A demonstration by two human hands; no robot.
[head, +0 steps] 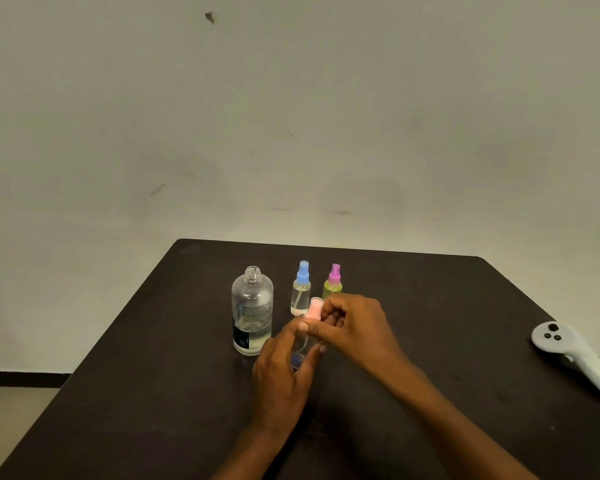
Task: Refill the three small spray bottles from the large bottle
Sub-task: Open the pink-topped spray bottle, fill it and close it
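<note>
The large clear bottle (252, 311) stands uncapped on the dark table (430, 306), with a little liquid at its bottom. Behind my hands stand a small spray bottle with a blue top (301, 289) and a yellow-green one with a magenta top (333, 283). My left hand (284, 372) grips the body of a third small clear bottle (303, 344), mostly hidden by my fingers. My right hand (352, 327) pinches its pink spray top (314, 308).
A white hand-held controller (575, 356) lies at the table's right edge. A plain wall rises behind the table, and floor shows at the lower left.
</note>
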